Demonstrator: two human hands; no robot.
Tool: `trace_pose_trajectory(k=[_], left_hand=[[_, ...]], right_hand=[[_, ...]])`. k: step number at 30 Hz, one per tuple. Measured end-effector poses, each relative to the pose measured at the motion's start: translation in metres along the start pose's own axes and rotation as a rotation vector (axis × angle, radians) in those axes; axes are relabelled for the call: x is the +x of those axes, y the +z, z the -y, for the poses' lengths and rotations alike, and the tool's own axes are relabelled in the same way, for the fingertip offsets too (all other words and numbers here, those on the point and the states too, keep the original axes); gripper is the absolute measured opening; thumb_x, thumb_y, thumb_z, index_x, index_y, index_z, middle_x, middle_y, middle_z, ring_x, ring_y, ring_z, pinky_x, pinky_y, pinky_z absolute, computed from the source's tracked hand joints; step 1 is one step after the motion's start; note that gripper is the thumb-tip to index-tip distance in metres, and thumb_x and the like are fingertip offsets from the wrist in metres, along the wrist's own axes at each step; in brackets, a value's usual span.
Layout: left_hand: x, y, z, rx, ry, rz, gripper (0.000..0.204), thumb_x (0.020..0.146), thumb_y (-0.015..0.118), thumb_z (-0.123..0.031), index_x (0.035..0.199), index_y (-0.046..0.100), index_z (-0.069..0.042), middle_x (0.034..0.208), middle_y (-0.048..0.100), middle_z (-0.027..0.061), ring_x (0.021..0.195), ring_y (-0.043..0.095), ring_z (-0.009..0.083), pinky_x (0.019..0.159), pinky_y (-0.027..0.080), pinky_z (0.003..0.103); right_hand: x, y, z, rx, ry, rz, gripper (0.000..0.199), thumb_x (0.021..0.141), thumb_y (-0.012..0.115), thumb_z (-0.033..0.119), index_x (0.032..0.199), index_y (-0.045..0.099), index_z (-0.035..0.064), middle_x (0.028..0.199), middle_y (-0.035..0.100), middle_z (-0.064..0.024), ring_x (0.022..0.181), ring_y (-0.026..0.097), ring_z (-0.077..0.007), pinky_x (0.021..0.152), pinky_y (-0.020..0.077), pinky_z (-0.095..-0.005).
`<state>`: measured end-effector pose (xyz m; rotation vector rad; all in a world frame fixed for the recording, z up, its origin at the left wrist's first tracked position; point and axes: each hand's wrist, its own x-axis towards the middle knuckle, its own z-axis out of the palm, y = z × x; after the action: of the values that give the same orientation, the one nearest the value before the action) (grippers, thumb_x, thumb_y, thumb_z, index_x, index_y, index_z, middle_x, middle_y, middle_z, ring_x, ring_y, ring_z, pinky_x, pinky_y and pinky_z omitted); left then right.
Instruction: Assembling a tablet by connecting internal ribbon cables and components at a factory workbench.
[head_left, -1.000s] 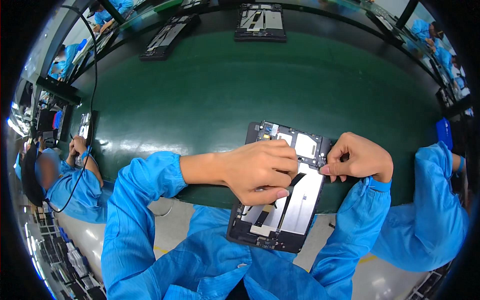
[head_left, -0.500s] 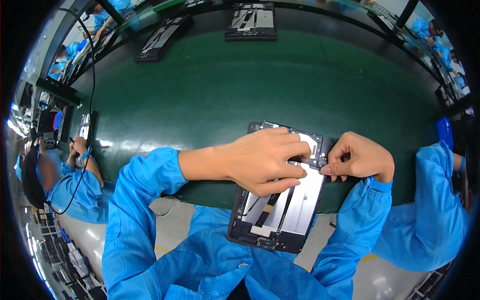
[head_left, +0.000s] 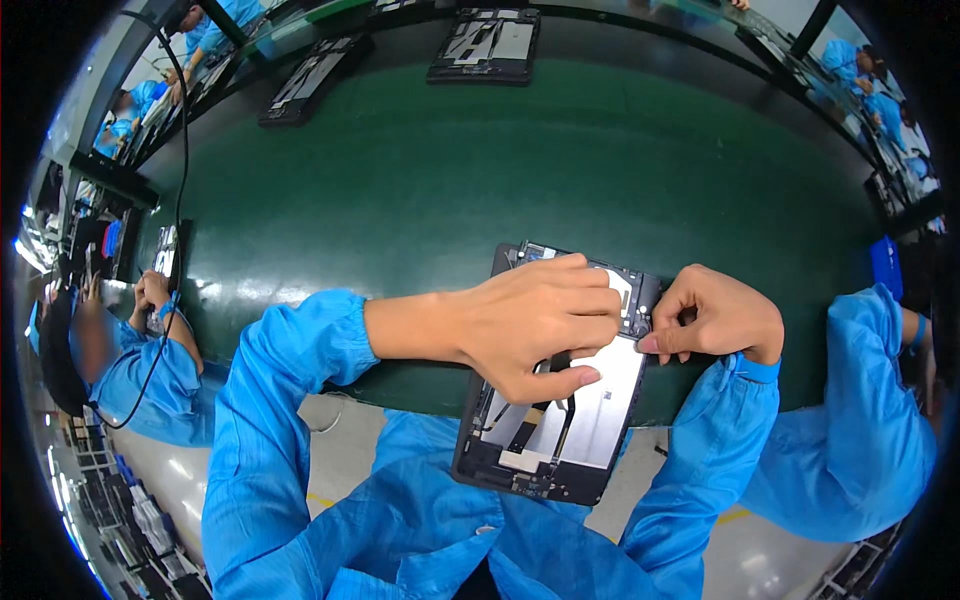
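An opened tablet (head_left: 600, 425), its silvery inside and black ribbon cables showing, lies tilted across the near edge of the green table. My left hand (head_left: 540, 325) rests palm down over its upper half, thumb apart from the fingers; the fingertips bend down onto the board and are partly hidden. At the tablet's upper right edge, my right hand (head_left: 715, 315) pinches with thumb and forefinger at the rim. Whether a small part sits in that pinch cannot be made out.
Two more opened tablets lie at the far side, one at the middle (head_left: 485, 48) and one further left (head_left: 315, 80). A black cable (head_left: 185, 150) hangs at the left. Co-workers in blue sit on both sides, the right one's sleeve (head_left: 860, 400) close by. A blue bin (head_left: 886, 266) stands at right.
My left thumb has swung away from the fingers, and the hand has shifted slightly right. My right hand stays at the rim. The far tablets have moved a little left.
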<state>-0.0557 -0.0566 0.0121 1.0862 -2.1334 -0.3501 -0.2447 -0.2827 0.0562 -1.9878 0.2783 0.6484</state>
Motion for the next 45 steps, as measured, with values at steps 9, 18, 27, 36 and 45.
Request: trace_pose_trajectory(k=[9, 18, 27, 36, 45], left_hand=[[-0.003, 0.019, -0.003, 0.330, 0.074, 0.035, 0.030, 0.080, 0.080, -0.022, 0.105, 0.071, -0.009, 0.127, 0.074, 0.0076, 0.097, 0.064, 0.0249, 0.079, 0.049, 0.041], [-0.007, 0.021, -0.001, 0.277, 0.096, 0.032, 0.049, 0.075, 0.083, -0.018, 0.122, 0.078, -0.008, 0.139, 0.074, 0.0100, 0.101, 0.067, 0.0250, 0.079, 0.051, 0.040], [0.000, 0.019, -0.012, 0.226, 0.034, 0.012, 0.048, 0.072, 0.079, -0.011, 0.119, 0.078, -0.002, 0.134, 0.074, 0.0151, 0.095, 0.065, 0.0272, 0.077, 0.050, 0.042], [0.005, 0.026, -0.028, 0.333, 0.028, 0.002, 0.044, 0.071, 0.078, -0.010, 0.112, 0.073, 0.005, 0.130, 0.071, 0.0240, 0.133, 0.069, 0.0426, 0.110, 0.057, 0.052], [0.002, 0.033, -0.017, 0.205, 0.033, -0.082, 0.049, 0.074, 0.072, -0.001, 0.122, 0.069, 0.011, 0.128, 0.073, 0.0277, 0.136, 0.069, 0.0440, 0.118, 0.057, 0.055]], right_hand=[[0.000, -0.002, 0.003, -0.010, 0.032, 0.031, 0.030, 0.096, 0.090, 0.026, 0.078, 0.084, 0.0020, 0.071, 0.078, -0.0050, 0.063, 0.070, -0.0093, 0.058, 0.0511, -0.0286], [-0.001, -0.003, 0.002, -0.012, 0.009, 0.021, 0.030, 0.096, 0.089, 0.027, 0.079, 0.085, 0.0023, 0.071, 0.078, -0.0033, 0.061, 0.070, -0.0091, 0.058, 0.0508, -0.0283], [0.000, -0.003, -0.003, -0.034, -0.009, 0.032, 0.029, 0.097, 0.088, 0.029, 0.082, 0.086, 0.0028, 0.075, 0.080, -0.0039, 0.062, 0.070, -0.0095, 0.059, 0.0516, -0.0283], [0.005, -0.006, -0.008, 0.105, -0.025, 0.008, 0.029, 0.100, 0.086, 0.027, 0.085, 0.085, 0.0030, 0.072, 0.077, -0.0033, 0.061, 0.064, -0.0080, 0.057, 0.0469, -0.0290], [0.028, 0.001, -0.016, 0.120, -0.230, -0.320, 0.032, 0.101, 0.088, 0.027, 0.082, 0.083, 0.0008, 0.059, 0.055, 0.0053, 0.058, 0.038, -0.0053, 0.054, 0.0269, -0.0330]])
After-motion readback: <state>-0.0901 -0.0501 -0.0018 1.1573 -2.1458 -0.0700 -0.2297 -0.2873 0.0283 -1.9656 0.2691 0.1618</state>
